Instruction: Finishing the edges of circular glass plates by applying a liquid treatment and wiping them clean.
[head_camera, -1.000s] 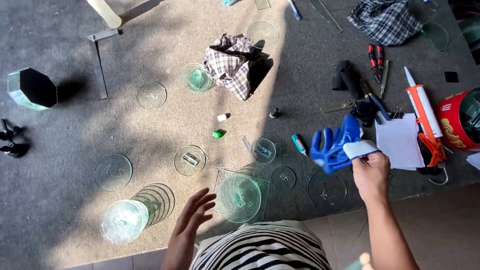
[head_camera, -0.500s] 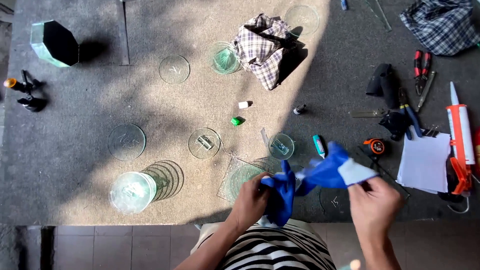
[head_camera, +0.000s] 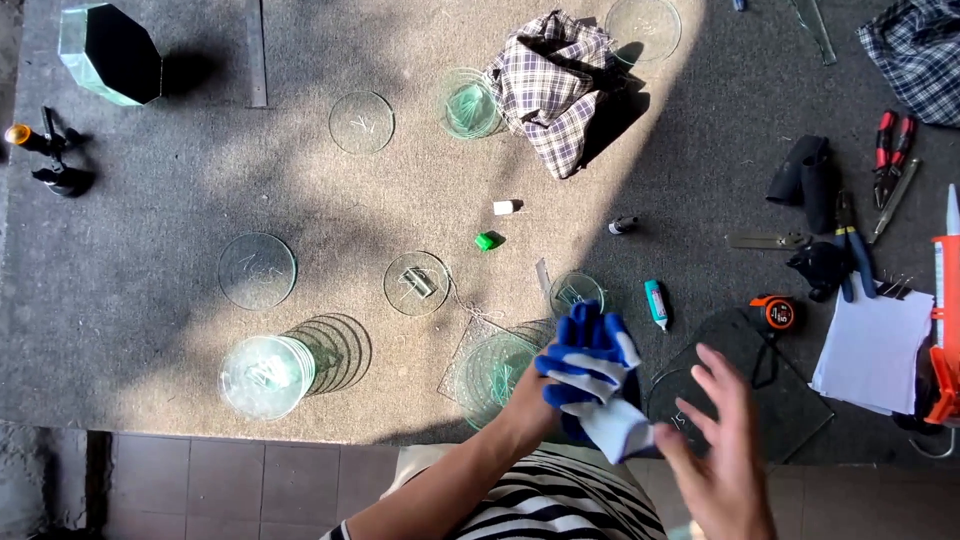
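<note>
My left hand (head_camera: 527, 403) is closed on a bunched blue and white work glove (head_camera: 590, 372), its blue fingers pointing up and its white cuff hanging toward the lower right. My right hand (head_camera: 718, 452) is just right of the cuff with its fingers spread, the thumb close to the cuff. Both hands hover over the near edge of a grey carpet (head_camera: 170, 215). A stack of round glass discs (head_camera: 493, 368) lies just left of my left hand.
More glass discs (head_camera: 257, 270) and a taller disc stack (head_camera: 264, 376) lie to the left. A plaid cloth (head_camera: 556, 88), an octagonal glass piece (head_camera: 108, 52), a tape measure (head_camera: 777, 312), pliers (head_camera: 853, 255), white paper (head_camera: 872, 346) and an orange caulking gun (head_camera: 944, 320) lie around.
A second ago my right hand lifted the glove from the right. It was then stretched between both hands. Now it is bunched in my left hand and my right hand has spread its fingers.
</note>
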